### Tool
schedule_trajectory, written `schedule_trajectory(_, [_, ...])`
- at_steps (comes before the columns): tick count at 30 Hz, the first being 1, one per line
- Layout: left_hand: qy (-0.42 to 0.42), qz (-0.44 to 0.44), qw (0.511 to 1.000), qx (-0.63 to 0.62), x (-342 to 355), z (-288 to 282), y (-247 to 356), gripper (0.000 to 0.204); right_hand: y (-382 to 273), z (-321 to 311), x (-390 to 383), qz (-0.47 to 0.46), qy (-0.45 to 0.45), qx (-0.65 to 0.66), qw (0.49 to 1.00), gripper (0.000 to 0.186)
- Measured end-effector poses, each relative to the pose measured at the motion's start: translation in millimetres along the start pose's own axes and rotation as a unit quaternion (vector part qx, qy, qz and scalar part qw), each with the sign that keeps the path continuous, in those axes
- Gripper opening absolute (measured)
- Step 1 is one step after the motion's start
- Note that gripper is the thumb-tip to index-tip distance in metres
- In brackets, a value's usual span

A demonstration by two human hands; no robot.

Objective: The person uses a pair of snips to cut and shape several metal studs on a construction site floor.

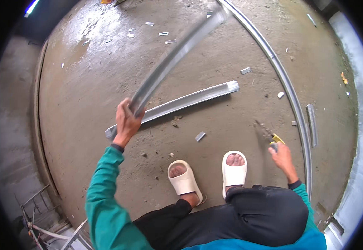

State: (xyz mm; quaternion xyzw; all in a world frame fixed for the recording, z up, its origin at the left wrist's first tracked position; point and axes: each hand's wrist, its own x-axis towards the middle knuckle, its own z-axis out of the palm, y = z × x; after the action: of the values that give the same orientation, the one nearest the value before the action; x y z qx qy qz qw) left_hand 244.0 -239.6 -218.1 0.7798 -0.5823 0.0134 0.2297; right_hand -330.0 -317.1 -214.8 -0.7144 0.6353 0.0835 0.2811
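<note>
My left hand (127, 123) is closed around the near end of a long grey metal channel (171, 64). This channel slants up and away to the right, slightly blurred, and its far end reaches the top of the view by a long curved-looking rail. Under it, on the floor, lies a shorter metal channel (190, 99), its left end partly behind my left hand and wrist. In my right hand (282, 157) is a pair of tin snips (268, 133) with yellow on the handles, held low, blades pointing away to the left and blurred.
A long metal rail (283, 77) runs along the right side, with a short channel piece (311, 125) beside it. Small metal offcuts (200, 136) are scattered over the concrete floor (89, 96). My sandalled feet stand below centre. A metal frame (35, 212) stands at lower left.
</note>
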Motion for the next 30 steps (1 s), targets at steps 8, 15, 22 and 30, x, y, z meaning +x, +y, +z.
schedule_trajectory(8, [-0.218,0.108,0.959,0.145,-69.0,-86.8,-33.4,0.069,-55.5,13.4,-14.0,-0.106,0.159,-0.058,0.980,0.058])
schedule_trajectory(15, [-0.122,0.100,0.979,0.129,-65.6,-22.8,-72.8,0.070,-213.4,21.0,88.3,-0.452,0.152,-0.055,0.877,0.081])
schedule_trajectory(22, [-0.150,0.104,0.981,0.067,-29.8,25.4,-82.3,0.071,-243.4,84.3,184.4,-0.442,0.182,-0.148,0.866,0.069])
schedule_trajectory(30, [-0.186,0.103,0.977,0.018,-35.6,48.7,-85.1,0.071,-230.1,97.4,196.0,-0.449,0.145,-0.108,0.875,0.055])
